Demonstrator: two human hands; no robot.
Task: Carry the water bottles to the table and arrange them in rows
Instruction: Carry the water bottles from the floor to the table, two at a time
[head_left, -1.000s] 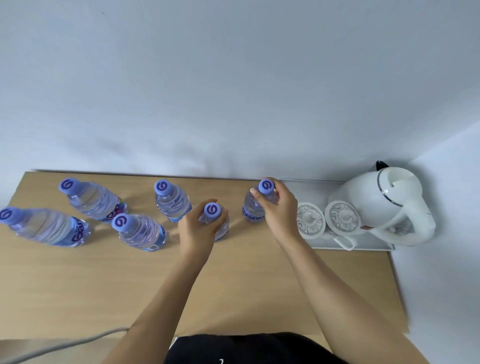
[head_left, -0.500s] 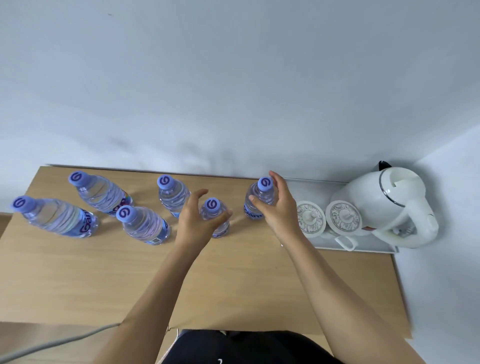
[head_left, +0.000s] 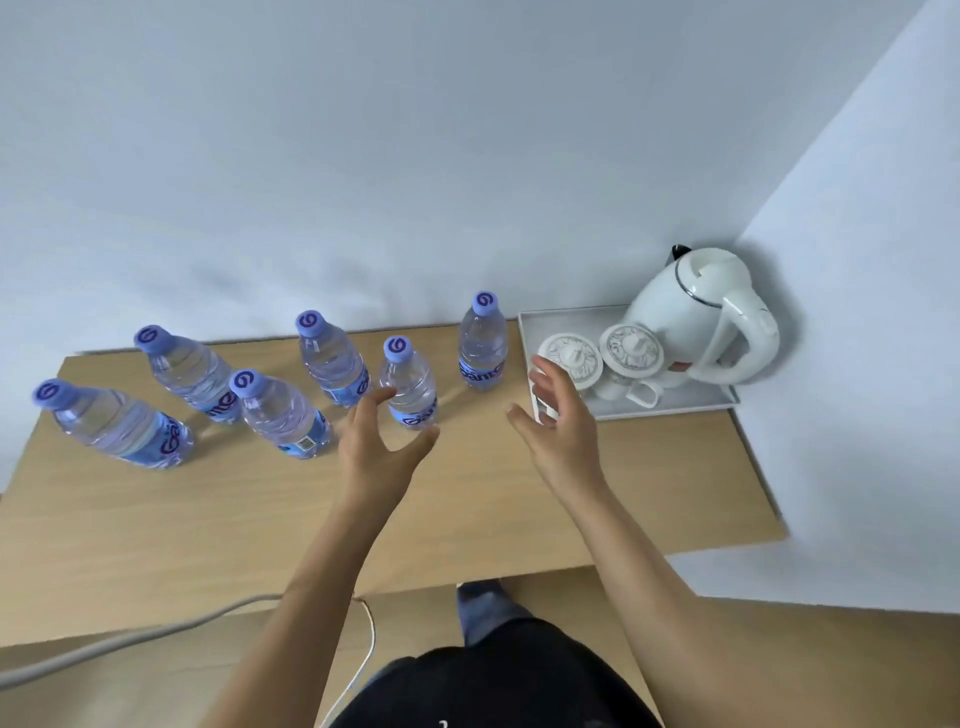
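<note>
I had the wooden table (head_left: 467, 525) before me, a white tray (head_left: 675, 410) with a kettle (head_left: 696, 312) at its right end. Six water bottles (head_left: 332, 358) stood upright on it in two loose rows, three behind and three in front, so I judged the carrying done for these and only tidier spacing left. My left hand (head_left: 376, 447) hung released, fingers spread, just short of the front bottle (head_left: 410, 384), perhaps grazing it; I could not tell. My right hand (head_left: 558, 421) was loose too, grasping nothing, hovering by the tray's edge.
</note>
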